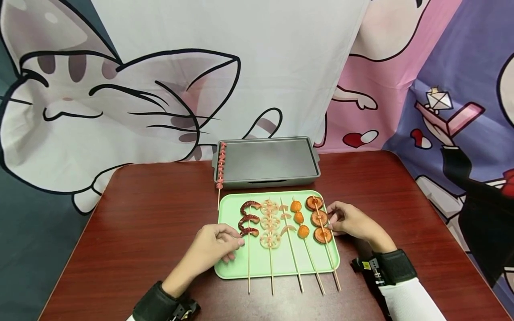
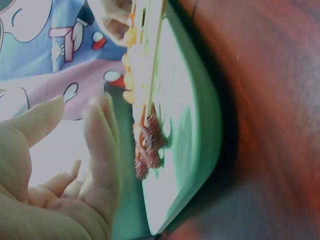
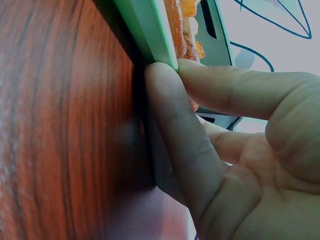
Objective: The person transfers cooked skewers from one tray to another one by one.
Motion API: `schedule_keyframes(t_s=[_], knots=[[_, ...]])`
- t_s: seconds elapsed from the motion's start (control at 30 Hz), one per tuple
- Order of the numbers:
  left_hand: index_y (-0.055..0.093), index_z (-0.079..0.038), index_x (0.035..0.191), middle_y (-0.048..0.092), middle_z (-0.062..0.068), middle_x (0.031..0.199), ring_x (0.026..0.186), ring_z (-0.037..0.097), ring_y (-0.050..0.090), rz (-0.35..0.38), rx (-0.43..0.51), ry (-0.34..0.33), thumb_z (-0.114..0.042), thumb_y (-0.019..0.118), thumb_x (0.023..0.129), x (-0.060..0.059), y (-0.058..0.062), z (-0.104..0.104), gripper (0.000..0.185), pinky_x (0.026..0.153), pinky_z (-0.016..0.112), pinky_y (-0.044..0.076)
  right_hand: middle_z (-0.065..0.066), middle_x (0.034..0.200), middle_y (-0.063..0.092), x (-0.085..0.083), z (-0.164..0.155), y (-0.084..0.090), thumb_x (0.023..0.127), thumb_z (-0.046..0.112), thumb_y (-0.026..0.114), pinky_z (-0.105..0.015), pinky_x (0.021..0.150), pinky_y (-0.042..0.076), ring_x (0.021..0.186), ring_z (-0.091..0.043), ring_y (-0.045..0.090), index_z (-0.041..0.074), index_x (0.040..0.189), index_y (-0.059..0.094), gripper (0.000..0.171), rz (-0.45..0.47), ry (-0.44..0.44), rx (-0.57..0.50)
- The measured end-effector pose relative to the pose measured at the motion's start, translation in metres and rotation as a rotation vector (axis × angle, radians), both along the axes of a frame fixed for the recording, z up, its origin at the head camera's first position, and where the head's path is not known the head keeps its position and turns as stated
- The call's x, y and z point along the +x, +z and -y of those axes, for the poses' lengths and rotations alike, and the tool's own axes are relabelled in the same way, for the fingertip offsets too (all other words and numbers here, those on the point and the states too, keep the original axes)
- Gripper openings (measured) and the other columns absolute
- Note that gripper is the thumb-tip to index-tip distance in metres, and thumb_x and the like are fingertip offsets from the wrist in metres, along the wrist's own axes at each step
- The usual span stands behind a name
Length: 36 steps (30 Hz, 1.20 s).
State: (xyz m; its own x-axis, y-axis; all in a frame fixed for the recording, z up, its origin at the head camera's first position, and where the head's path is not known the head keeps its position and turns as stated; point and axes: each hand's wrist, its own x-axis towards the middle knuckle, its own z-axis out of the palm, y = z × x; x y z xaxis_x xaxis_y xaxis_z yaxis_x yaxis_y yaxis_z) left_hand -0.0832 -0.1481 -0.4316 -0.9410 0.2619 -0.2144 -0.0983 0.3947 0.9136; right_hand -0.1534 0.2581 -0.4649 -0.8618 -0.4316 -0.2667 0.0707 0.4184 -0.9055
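Note:
A light green tray lies on the table with several skewers across it. From left to right they carry dark red tentacle pieces, pale lotus root slices, small curved pinkish pieces, orange balls and brown mushroom caps. At the tray's left side is my left hand, beside the tentacle skewer; its thumb and fingers stand apart with nothing between them in the left wrist view. My right hand pinches the tray's right rim between thumb and finger, next to the mushrooms.
Behind the tray stands a grey rectangular griddle. A skewer of pink meat pieces lies along its left end, the stick jutting over the front. Printed cartoon cloths hang behind the dark red wooden table.

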Motion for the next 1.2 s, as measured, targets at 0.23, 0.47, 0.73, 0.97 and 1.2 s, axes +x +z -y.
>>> schedule_keyframes(t_s=[0.23,0.47,0.73,0.97,1.2], knots=[[0.070,-0.022,0.076,0.062,-0.008,0.063,0.058,0.008,0.059,-0.395,-0.288,0.177,-0.032,0.079,0.093,0.002,0.007,0.009,0.021,0.055,0.022,0.051,-0.016,0.088,0.063,0.000,-0.001,-0.002,0.090,-0.010,0.068,-0.025,0.067,0.063,0.077,-0.014,0.065,-0.016,0.123,0.050,0.037,0.000,0.007,-0.002],[0.073,-0.014,0.093,0.066,-0.007,0.080,0.068,0.006,0.059,-0.699,-0.272,0.370,-0.015,0.076,0.094,-0.004,0.011,0.016,0.004,0.059,0.016,0.050,-0.016,0.088,0.063,0.000,0.000,-0.001,0.091,-0.011,0.067,-0.025,0.068,0.063,0.077,-0.014,0.065,-0.016,0.123,0.049,0.038,0.004,0.005,-0.012],[0.070,-0.005,0.126,0.073,0.009,0.118,0.101,0.002,0.066,-0.765,-0.007,0.479,-0.011,0.059,0.105,-0.019,0.012,0.019,0.025,0.084,0.008,0.052,-0.016,0.088,0.064,-0.001,0.000,0.001,0.091,-0.012,0.066,-0.026,0.067,0.063,0.078,-0.016,0.065,-0.016,0.123,0.049,0.036,0.003,0.002,0.008],[0.046,-0.003,0.153,0.059,0.017,0.145,0.121,0.014,0.068,-0.352,0.342,0.560,-0.028,0.042,0.113,-0.037,0.013,0.025,0.048,0.096,0.018,0.057,-0.016,0.088,0.063,-0.001,0.000,0.002,0.092,-0.011,0.066,-0.025,0.067,0.063,0.078,-0.016,0.065,-0.016,0.123,0.050,0.036,-0.001,0.003,0.011],[0.037,0.002,0.157,0.058,0.014,0.139,0.113,0.014,0.071,-0.044,0.623,0.558,-0.034,0.036,0.113,-0.049,0.006,0.035,0.056,0.098,0.028,0.059,-0.018,0.090,0.063,0.000,0.000,0.002,0.092,-0.011,0.066,-0.026,0.068,0.063,0.078,-0.015,0.065,-0.016,0.124,0.048,0.037,0.023,0.006,-0.012]])
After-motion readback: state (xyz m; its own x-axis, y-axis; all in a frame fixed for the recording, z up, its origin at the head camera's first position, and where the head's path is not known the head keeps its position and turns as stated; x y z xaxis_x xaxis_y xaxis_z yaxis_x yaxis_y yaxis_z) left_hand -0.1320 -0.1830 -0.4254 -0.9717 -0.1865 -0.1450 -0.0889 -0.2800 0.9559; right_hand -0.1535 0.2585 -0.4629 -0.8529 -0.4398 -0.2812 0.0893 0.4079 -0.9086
